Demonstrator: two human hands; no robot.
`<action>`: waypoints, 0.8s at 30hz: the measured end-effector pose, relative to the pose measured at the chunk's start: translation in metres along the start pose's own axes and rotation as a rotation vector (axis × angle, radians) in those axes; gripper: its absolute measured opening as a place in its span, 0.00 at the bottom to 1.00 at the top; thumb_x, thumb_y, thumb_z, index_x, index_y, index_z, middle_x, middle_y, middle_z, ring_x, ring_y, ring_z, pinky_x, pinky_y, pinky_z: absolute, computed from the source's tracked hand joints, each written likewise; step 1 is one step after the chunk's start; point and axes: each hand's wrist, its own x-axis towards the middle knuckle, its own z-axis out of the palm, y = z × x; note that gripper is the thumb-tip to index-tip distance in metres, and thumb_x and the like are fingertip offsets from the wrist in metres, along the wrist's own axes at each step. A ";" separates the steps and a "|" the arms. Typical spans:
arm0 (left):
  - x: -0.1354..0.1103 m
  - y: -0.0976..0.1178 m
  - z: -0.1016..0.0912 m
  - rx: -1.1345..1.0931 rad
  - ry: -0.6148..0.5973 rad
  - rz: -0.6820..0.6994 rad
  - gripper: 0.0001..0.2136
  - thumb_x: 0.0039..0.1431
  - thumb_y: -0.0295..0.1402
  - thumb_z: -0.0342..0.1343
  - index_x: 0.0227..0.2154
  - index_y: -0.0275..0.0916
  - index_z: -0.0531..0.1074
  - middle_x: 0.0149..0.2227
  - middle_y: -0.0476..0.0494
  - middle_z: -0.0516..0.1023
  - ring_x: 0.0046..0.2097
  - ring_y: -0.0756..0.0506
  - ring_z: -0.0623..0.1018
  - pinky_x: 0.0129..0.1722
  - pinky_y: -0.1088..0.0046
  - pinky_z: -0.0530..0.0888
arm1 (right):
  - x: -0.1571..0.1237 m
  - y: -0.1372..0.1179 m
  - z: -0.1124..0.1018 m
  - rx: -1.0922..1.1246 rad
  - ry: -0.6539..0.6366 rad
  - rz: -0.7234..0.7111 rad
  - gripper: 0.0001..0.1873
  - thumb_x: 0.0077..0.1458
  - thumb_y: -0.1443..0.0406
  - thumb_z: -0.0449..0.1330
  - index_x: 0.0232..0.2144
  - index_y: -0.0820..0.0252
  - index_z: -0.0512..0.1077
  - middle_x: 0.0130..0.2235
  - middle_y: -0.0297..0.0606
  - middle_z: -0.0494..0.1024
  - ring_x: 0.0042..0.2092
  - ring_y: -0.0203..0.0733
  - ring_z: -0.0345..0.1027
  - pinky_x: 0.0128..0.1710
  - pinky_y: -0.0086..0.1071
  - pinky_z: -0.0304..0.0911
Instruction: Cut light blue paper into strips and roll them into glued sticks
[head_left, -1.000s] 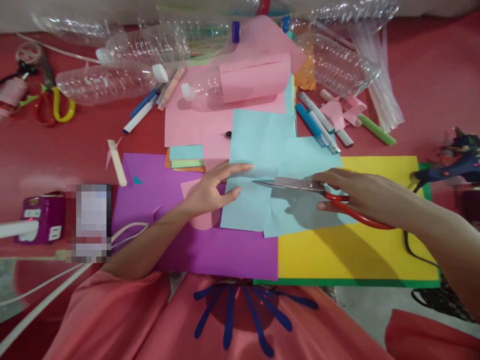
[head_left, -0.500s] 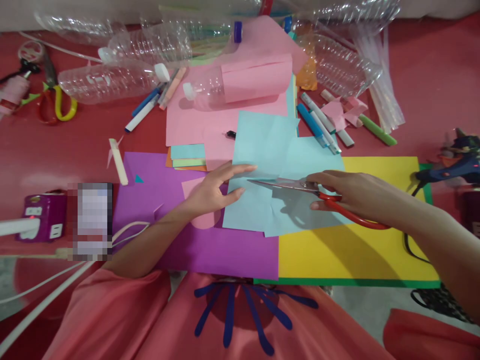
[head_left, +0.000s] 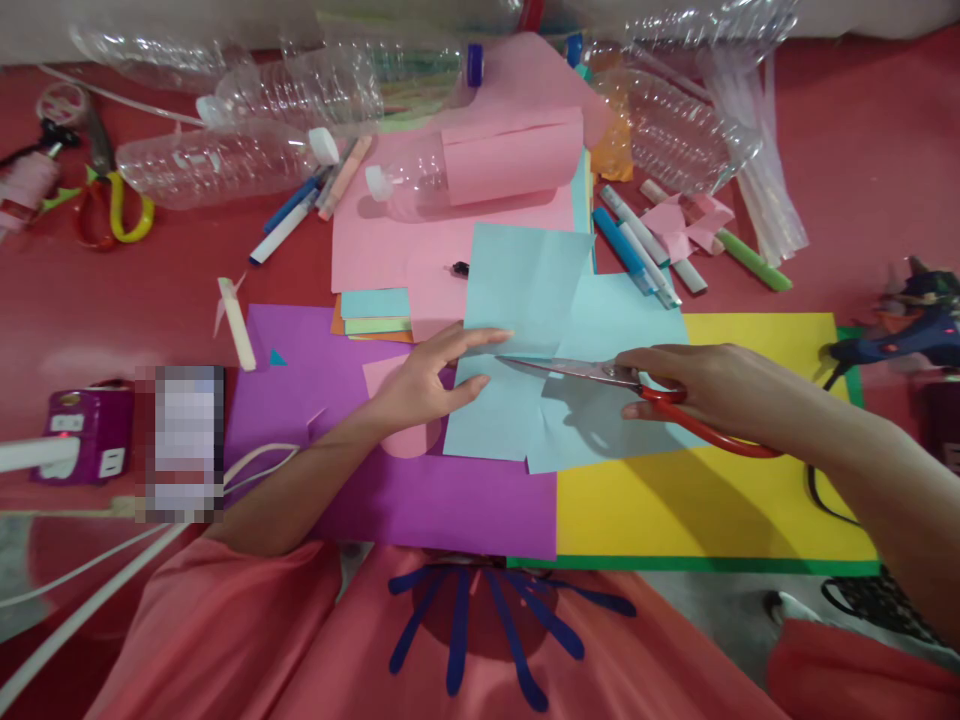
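My right hand (head_left: 694, 388) grips a pair of scissors (head_left: 581, 370) by its red handles. The blades look nearly closed and reach leftward into a cut across a light blue sheet of paper (head_left: 525, 285). My left hand (head_left: 442, 378) holds the left edge of this sheet, thumb and index finger spread on top on either side of the cut line. Its other fingers are hidden, seemingly under the paper. Another light blue sheet (head_left: 637, 310) lies beneath, to the right. Below are a purple sheet (head_left: 465, 510) and a yellow sheet (head_left: 675, 515).
Clear plastic bottles (head_left: 217, 165) lie along the back, one wrapped in pink paper (head_left: 517, 160). Markers (head_left: 630, 245) lie at back right. A glue gun (head_left: 900, 335) is far right. At left are a phone (head_left: 187, 430), a purple power socket (head_left: 86, 430) and yellow-and-red-handled scissors (head_left: 127, 205).
The light blue sheet and the scissors have shifted very slightly. Both hands keep nearly the same position. A pale shape now shows at the lower right, below the table edge.
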 end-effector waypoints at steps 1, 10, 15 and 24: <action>0.000 0.000 0.000 -0.004 0.004 0.006 0.19 0.62 0.34 0.55 0.56 0.45 0.70 0.54 0.44 0.78 0.54 0.45 0.78 0.52 0.68 0.76 | 0.000 0.000 0.000 -0.002 -0.001 0.005 0.34 0.59 0.39 0.45 0.52 0.54 0.72 0.33 0.45 0.80 0.30 0.51 0.74 0.26 0.34 0.58; 0.001 0.002 0.000 -0.039 0.018 0.023 0.19 0.61 0.31 0.56 0.55 0.46 0.70 0.54 0.46 0.78 0.54 0.46 0.77 0.54 0.69 0.75 | -0.003 -0.004 0.002 -0.014 0.003 0.030 0.30 0.61 0.41 0.44 0.51 0.51 0.70 0.43 0.46 0.79 0.35 0.53 0.76 0.29 0.36 0.61; 0.000 0.002 0.001 -0.044 -0.008 0.014 0.19 0.61 0.32 0.56 0.56 0.46 0.70 0.55 0.45 0.78 0.54 0.45 0.78 0.53 0.69 0.76 | -0.002 -0.008 0.002 0.006 0.002 -0.004 0.28 0.62 0.43 0.44 0.50 0.52 0.69 0.42 0.46 0.78 0.36 0.52 0.75 0.30 0.35 0.60; 0.000 0.000 0.002 -0.029 -0.023 -0.012 0.20 0.62 0.33 0.55 0.57 0.47 0.70 0.55 0.45 0.78 0.53 0.45 0.78 0.52 0.68 0.77 | 0.006 -0.015 0.001 0.029 -0.014 -0.003 0.29 0.61 0.42 0.46 0.50 0.52 0.69 0.41 0.45 0.79 0.34 0.51 0.75 0.28 0.34 0.57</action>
